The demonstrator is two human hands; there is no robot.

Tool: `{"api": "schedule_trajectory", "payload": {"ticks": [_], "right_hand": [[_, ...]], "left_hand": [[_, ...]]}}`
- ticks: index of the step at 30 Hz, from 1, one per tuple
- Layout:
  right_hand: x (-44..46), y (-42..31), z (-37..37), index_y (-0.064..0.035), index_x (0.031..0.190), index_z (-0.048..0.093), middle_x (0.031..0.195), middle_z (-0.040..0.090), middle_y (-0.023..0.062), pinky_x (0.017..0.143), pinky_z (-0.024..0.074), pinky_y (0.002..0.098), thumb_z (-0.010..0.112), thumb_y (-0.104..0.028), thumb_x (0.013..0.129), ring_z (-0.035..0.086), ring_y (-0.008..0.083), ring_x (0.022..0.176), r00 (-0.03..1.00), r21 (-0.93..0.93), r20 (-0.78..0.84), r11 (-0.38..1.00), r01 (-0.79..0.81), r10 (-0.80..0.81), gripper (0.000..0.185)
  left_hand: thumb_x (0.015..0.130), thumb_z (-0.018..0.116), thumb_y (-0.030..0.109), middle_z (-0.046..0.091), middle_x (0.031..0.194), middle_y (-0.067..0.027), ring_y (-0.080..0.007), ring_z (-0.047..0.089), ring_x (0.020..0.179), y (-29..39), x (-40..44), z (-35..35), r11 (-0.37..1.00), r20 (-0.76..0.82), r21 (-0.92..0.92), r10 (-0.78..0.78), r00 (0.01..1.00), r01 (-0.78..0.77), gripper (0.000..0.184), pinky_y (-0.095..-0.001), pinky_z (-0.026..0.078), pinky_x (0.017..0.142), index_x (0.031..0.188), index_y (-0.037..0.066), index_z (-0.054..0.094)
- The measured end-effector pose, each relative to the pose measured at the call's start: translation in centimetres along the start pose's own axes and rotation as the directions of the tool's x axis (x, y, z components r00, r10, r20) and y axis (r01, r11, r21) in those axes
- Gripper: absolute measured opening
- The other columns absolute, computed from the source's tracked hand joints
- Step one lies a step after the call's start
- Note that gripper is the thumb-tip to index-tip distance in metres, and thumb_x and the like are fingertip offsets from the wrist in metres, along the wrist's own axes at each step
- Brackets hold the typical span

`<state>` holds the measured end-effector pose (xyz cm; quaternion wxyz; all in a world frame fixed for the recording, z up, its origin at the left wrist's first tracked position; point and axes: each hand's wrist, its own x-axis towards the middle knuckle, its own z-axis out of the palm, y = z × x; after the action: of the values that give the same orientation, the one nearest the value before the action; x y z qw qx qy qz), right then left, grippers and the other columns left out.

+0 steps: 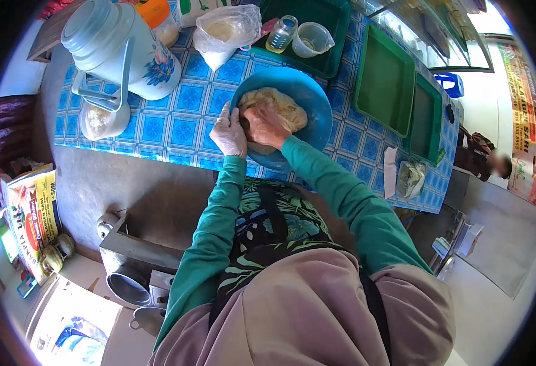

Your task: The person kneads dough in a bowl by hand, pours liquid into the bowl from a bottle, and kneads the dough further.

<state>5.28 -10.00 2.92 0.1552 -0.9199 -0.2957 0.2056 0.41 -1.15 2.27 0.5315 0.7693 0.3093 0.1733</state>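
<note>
Head view: a surface (pixel 167 129) covered with a blue tile-patterned cloth is shown beneath the work. Along its right side, a long green tray (pixel 383 82) is laid, with a darker green tray (pixel 427 116) beside it; a third green tray (pixel 327 17) is set beyond the bowl. At the far left, a pale blue flask (pixel 114 50) with a floral print is seen. Near the front edge, a blue bowl (pixel 318 113) is placed, in which a mass of pale dough (pixel 293 110) is contained. To the left of the third tray, an opened plastic bag (pixel 243 23) is stood. The bowl's left rim is held by the whitened left hand (pixel 229 132). The right hand (pixel 264 125) is pressed into the dough; how far its fingers are closed cannot be told. Below the flask, a small tub (pixel 120 124) of white material is placed. Within the third tray, a translucent measuring cup (pixel 312 41) is accompanied by a bottle (pixel 281 35), narrower still.
</note>
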Motion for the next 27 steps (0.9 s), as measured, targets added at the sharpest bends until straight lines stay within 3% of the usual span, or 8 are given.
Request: {"api": "schedule_trajectory", "payload": {"ticks": [2,6,10,13,16,18,21,27], "right_hand": [[0.0,0.4,1.0,-0.0082,0.083,0.064,0.078,0.061,0.0178,0.084,0.0341,0.0521,0.060,-0.025,0.067,0.052,0.0335,0.095,0.999,0.181,0.016,0.983,0.030,-0.034,0.023],[-4.3,1.9,0.4,-0.0092,0.082,0.063,0.083,0.059,0.0160,0.084,0.0374,0.0479,0.060,-0.020,0.065,0.055,0.0335,0.089,0.991,0.014,0.088,0.995,0.100,-0.100,0.021],[-9.7,7.8,0.3,-0.0100,0.072,0.061,0.079,0.058,0.0113,0.080,0.0402,0.0417,0.062,-0.018,0.063,0.055,0.0278,0.084,0.828,0.096,-0.086,0.822,0.561,-0.555,0.013],[-8.8,10.0,-6.3,-0.0079,0.079,0.064,0.081,0.056,0.0113,0.080,0.0402,0.0417,0.063,-0.013,0.062,0.054,0.0294,0.085,0.770,0.314,0.289,0.816,0.486,-0.569,0.017],[-7.9,9.5,-10.2,-0.0060,0.085,0.066,0.082,0.057,0.0108,0.084,0.0380,0.0451,0.065,-0.012,0.062,0.054,0.0301,0.084,0.927,0.379,0.127,0.881,0.283,-0.352,0.024],[-7.6,8.3,-11.1,-0.0045,0.104,0.061,0.097,0.058,0.0144,0.090,0.0353,0.0486,0.069,-0.014,0.062,0.052,0.0326,0.096,0.909,0.173,0.244,0.938,0.301,-0.337,0.044],[-7.4,6.9,-9.2,-0.0004,0.131,0.031,0.129,0.034,0.0284,0.096,0.0285,0.0551,0.077,-0.031,0.057,0.029,0.0441,0.122,0.921,-0.199,0.256,0.916,0.349,-0.295,0.093],[-4.8,9.1,1.0,0.0021,0.120,0.041,0.118,0.042,0.0322,0.090,0.0301,0.0591,0.070,-0.024,0.059,0.034,0.0479,0.115,0.914,-0.468,-0.076,0.824,0.321,-0.399,0.072]], "left_hand": [[0.083,0.060,0.011,0.066,0.086,-0.0165,-0.0131,0.061,0.073,-0.1,-0.1,0.3,0.994,-0.067,-0.108,-0.040,0.997,0.032,0.027,-0.0283,0.047,0.070,0.106,-0.002,0.061],[0.082,0.059,0.011,0.066,0.084,-0.0174,-0.0131,0.061,0.071,-0.2,0.1,0.6,0.995,-0.089,-0.080,-0.066,0.994,0.059,0.026,-0.0278,0.047,0.068,0.105,-0.002,0.062],[0.081,0.059,0.007,0.066,0.081,-0.0164,-0.0109,0.059,0.068,-0.9,0.6,0.3,1.000,-0.075,-0.010,-0.026,0.997,0.026,0.023,-0.0264,0.047,0.065,0.103,0.000,0.063],[0.081,0.060,0.007,0.066,0.083,-0.0158,-0.0088,0.057,0.067,-0.6,0.5,-0.3,0.999,0.025,0.002,0.035,0.999,-0.035,0.024,-0.0261,0.046,0.064,0.104,0.001,0.063],[0.080,0.061,0.005,0.066,0.083,-0.0158,-0.0066,0.055,0.066,-1.1,0.4,-0.4,0.985,0.043,0.105,0.136,0.990,-0.140,0.026,-0.0251,0.046,0.064,0.106,0.001,0.062],[0.080,0.061,0.005,0.066,0.083,-0.0155,-0.0074,0.055,0.066,-1.8,0.5,-0.2,0.975,0.035,0.064,0.210,0.977,-0.211,0.027,-0.0249,0.046,0.064,0.107,0.001,0.061],[0.079,0.061,0.003,0.066,0.084,-0.0151,-0.0099,0.057,0.065,-1.8,0.4,0.2,0.973,0.033,0.004,0.229,0.973,-0.229,0.029,-0.0248,0.047,0.065,0.108,0.001,0.061],[0.078,0.060,0.002,0.065,0.086,-0.0155,-0.0155,0.061,0.069,0.5,0.1,-0.3,0.966,0.053,0.245,0.069,0.996,-0.080,0.030,-0.0259,0.047,0.067,0.108,0.001,0.061]]}}
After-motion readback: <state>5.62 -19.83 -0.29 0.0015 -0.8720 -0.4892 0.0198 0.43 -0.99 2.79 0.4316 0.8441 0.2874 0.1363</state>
